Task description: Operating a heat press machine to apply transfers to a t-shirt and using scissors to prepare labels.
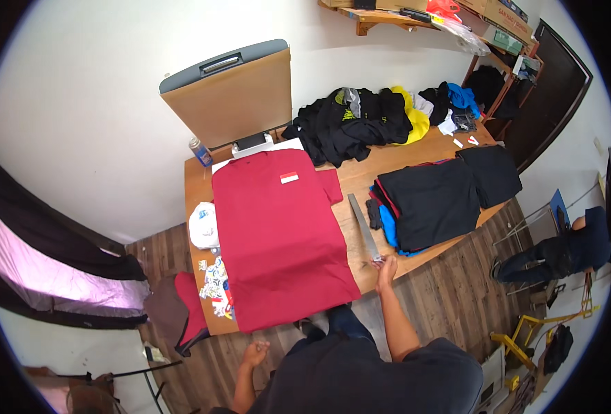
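A red T-shirt [285,243] is spread over a heat press with its lid [238,98] raised, hanging across the table's near edge. On its chest lies a small red-and-white flag patch [289,177]. My right hand [385,269], at the table's near edge to the right of the shirt, is closed on the near end of a metal ruler [363,225] that lies on the wood. My left hand [256,353] hangs below the shirt's near edge with its fingers curled; whether it holds anything small cannot be made out.
Folded shirts [429,202] are stacked right on the wooden table [409,155]. Behind lies a heap of black clothes [347,124]. Cut stickers [215,282] and a white bundle [203,225] line the left edge; a spray bottle [200,151] stands beyond. Another person [564,248] is far right.
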A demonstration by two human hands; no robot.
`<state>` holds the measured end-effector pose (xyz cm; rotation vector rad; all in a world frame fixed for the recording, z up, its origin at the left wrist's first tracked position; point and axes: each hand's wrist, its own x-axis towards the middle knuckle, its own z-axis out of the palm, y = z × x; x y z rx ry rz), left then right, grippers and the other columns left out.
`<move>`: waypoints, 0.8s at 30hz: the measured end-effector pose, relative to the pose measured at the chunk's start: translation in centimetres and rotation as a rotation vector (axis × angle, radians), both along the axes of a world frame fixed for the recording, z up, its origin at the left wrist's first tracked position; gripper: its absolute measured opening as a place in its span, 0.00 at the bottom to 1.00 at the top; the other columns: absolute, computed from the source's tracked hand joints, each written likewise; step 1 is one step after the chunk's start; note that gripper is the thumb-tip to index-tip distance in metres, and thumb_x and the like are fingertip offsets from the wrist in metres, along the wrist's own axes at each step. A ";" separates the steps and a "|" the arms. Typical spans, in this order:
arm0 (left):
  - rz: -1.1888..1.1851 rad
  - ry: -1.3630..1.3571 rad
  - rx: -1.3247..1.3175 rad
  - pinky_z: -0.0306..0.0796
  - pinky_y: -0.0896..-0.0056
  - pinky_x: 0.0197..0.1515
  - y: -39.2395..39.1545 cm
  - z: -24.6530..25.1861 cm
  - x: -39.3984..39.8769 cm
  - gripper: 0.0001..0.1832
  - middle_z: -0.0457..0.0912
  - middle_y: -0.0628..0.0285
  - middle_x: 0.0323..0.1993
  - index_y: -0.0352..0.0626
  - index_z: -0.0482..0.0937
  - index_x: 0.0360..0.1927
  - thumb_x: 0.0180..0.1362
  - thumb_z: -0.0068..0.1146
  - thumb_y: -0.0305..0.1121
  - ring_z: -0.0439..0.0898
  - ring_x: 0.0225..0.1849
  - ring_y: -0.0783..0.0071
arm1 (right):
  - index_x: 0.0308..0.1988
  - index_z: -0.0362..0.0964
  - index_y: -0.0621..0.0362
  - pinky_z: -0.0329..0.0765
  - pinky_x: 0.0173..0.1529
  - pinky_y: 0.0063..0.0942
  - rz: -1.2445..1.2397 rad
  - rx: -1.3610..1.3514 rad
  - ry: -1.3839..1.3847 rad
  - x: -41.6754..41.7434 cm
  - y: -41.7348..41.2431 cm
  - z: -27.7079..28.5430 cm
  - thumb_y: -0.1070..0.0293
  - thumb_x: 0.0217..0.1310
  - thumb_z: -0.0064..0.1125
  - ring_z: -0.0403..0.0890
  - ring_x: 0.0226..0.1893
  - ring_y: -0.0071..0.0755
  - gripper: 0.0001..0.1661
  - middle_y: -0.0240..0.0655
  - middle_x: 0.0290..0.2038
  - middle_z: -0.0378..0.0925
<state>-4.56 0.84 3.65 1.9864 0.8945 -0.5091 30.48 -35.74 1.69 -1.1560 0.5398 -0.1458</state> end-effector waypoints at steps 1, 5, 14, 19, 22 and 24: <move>-0.052 0.001 0.068 0.71 0.69 0.35 0.4 -1.8 0.0 0.24 0.81 0.62 0.24 0.40 0.82 0.38 0.61 0.64 0.55 0.77 0.29 0.77 | 0.49 0.63 0.58 0.84 0.35 0.30 0.081 -0.056 0.082 0.6 0.3 1.5 0.61 0.71 0.53 0.84 0.35 0.37 0.15 0.46 0.41 0.77; 0.141 -0.217 -0.075 0.71 0.70 0.35 -0.2 -8.5 -0.5 0.20 0.82 0.64 0.26 0.39 0.82 0.39 0.63 0.65 0.49 0.76 0.28 0.79 | 0.52 0.64 0.55 0.76 0.25 0.28 0.397 -0.272 0.248 2.6 1.2 6.2 0.57 0.67 0.61 0.78 0.23 0.30 0.22 0.38 0.34 0.76; 0.884 -0.432 -0.980 0.72 0.73 0.37 -6.5 -11.4 -4.1 0.06 0.82 0.64 0.31 0.38 0.78 0.34 0.66 0.58 0.29 0.76 0.32 0.79 | 0.55 0.67 0.62 0.78 0.35 0.30 0.711 -0.605 0.085 1.2 0.8 -1.0 0.66 0.71 0.50 0.81 0.30 0.28 0.17 0.37 0.33 0.79; 0.500 -0.351 0.030 0.70 0.76 0.37 -7.7 -5.5 -1.7 0.03 0.80 0.66 0.32 0.39 0.78 0.40 0.66 0.56 0.26 0.74 0.32 0.81 | 0.66 0.59 0.62 0.74 0.58 0.43 0.667 -0.746 0.051 -1.9 3.3 9.4 0.63 0.73 0.49 0.78 0.56 0.61 0.27 0.58 0.55 0.76; 0.508 -0.605 0.200 0.63 0.80 0.31 -6.9 -0.5 4.3 0.08 0.72 0.74 0.25 0.38 0.78 0.47 0.68 0.58 0.30 0.68 0.27 0.86 | 0.68 0.56 0.62 0.72 0.61 0.43 0.616 -0.850 -0.171 -2.9 1.6 7.0 0.65 0.73 0.49 0.76 0.59 0.61 0.29 0.59 0.58 0.73; 0.472 -0.627 0.216 0.63 0.82 0.32 -5.5 4.3 9.2 0.10 0.73 0.72 0.26 0.37 0.79 0.50 0.70 0.55 0.30 0.70 0.28 0.85 | 0.70 0.53 0.63 0.70 0.64 0.44 0.695 -0.883 -0.258 -3.1 3.6 9.6 0.66 0.73 0.47 0.73 0.62 0.62 0.32 0.60 0.62 0.69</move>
